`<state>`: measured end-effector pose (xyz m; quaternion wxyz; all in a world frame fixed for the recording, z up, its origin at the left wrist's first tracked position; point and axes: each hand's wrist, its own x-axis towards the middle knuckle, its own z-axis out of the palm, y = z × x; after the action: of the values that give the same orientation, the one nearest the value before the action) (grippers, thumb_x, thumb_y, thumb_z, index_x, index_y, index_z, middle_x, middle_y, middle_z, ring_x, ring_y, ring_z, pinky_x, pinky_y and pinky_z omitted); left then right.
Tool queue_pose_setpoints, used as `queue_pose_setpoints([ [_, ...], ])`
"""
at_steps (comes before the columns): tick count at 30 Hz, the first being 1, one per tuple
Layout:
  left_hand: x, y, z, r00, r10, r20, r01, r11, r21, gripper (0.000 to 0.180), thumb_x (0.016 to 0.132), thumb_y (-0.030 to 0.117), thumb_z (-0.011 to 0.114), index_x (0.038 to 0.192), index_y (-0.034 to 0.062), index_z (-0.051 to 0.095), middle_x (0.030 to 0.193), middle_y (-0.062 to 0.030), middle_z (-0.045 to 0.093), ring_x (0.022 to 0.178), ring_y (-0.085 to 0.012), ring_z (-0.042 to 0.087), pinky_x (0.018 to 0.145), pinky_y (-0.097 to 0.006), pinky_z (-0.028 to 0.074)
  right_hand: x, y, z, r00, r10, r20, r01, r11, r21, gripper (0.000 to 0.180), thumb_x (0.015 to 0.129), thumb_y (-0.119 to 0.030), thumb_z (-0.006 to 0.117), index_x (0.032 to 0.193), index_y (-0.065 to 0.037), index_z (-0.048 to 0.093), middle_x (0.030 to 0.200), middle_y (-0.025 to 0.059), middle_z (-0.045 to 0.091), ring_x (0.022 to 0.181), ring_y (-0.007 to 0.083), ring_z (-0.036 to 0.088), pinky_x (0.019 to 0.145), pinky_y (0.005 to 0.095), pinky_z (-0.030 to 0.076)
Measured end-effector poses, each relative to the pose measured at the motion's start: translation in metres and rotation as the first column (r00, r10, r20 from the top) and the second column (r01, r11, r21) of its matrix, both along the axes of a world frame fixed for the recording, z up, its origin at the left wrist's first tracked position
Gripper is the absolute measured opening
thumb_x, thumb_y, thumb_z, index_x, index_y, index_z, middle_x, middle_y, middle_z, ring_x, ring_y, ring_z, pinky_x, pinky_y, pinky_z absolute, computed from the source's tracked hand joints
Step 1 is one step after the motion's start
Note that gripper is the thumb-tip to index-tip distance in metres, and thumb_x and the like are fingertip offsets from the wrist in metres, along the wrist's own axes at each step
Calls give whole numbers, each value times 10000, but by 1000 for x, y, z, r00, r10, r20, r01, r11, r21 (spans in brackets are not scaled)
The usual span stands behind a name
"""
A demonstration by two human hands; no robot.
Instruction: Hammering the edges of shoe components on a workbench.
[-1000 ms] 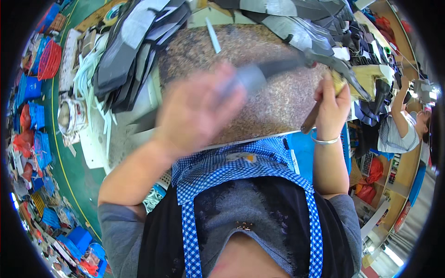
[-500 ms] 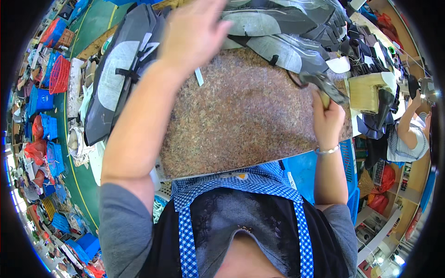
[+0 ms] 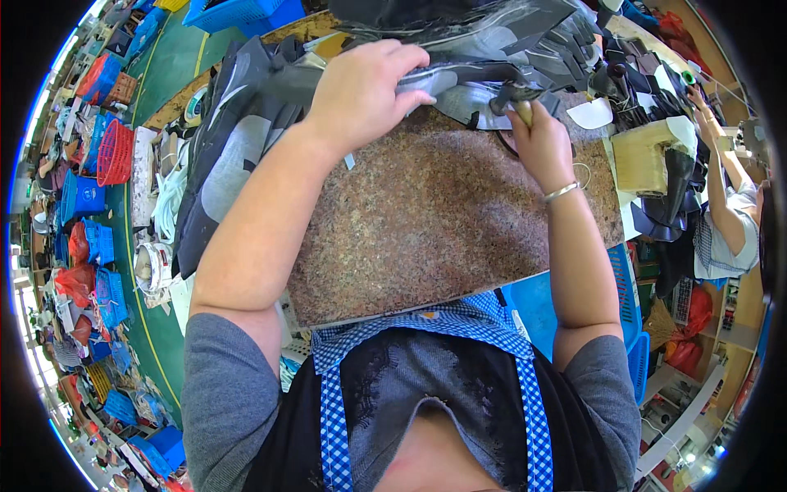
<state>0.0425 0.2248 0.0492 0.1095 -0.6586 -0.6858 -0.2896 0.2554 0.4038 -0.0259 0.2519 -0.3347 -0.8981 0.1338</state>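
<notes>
My left hand [image 3: 365, 92] reaches to the far edge of a brown speckled stone slab [image 3: 426, 221]. Its fingers and thumb close on a dark grey, flat, flexible piece with a pale patch [image 3: 438, 79], which looks like a cut shoe part. In my right hand [image 3: 543, 148] is a hammer [image 3: 523, 111], gripped by its light handle, its dark metal head close to the right end of that piece. Similar dark pieces with pale patches lie piled beyond the slab [image 3: 549, 41] and along its left side [image 3: 234, 168].
Right of the slab stand a yellowish block [image 3: 643, 162] and a clutter of black parts. A white rounded piece [image 3: 590, 114] lies at the slab's far right corner. Blue baskets [image 3: 246, 15] sit at the far left. A co-worker's arm [image 3: 720, 193] shows at the right.
My left hand, blurred before, has come down and right and now grips a dark piece. My right hand has moved the hammer left and away from me, toward that piece.
</notes>
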Motion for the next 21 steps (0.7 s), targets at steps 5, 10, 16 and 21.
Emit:
queue_pose_setpoints([
  [5, -16, -14, -14, 991, 107, -74, -98, 988, 121, 299, 734, 233, 786, 937, 102, 609, 896, -81, 650, 884, -315, 638, 774, -432, 490, 6, -26, 51, 899, -126, -420, 159, 986, 42, 298, 892, -334, 668, 971, -47, 675, 809, 246, 665, 742, 443, 643, 651, 470, 506],
  [10, -11, -12, -6, 997, 66, -41, -63, 994, 87, 294, 741, 200, 784, 927, 80, 591, 849, -104, 659, 849, -330, 640, 732, -437, 481, -33, -62, 126, 938, 277, -210, -207, 930, 304, 230, 905, -294, 654, 934, -66, 639, 783, 187, 666, 721, 390, 653, 635, 473, 507],
  [16, 20, -28, 8, 983, -27, -182, 37, 998, 51, 163, 778, 157, 654, 808, 83, 512, 741, -89, 617, 702, -303, 620, 621, -421, 460, -136, 0, 90, 903, 295, 311, -367, 907, 204, 283, 935, -319, 587, 1012, -47, 579, 870, 188, 695, 851, 399, 671, 738, 501, 517],
  [21, 89, -105, 39, 958, -173, -229, 122, 967, -222, 115, 797, 152, 594, 899, 105, 566, 705, -23, 576, 660, -212, 613, 596, -356, 432, -153, 8, 68, 918, 245, 312, -309, 935, 174, 313, 934, -341, 590, 1029, -43, 590, 886, 188, 699, 858, 393, 675, 746, 504, 517],
])
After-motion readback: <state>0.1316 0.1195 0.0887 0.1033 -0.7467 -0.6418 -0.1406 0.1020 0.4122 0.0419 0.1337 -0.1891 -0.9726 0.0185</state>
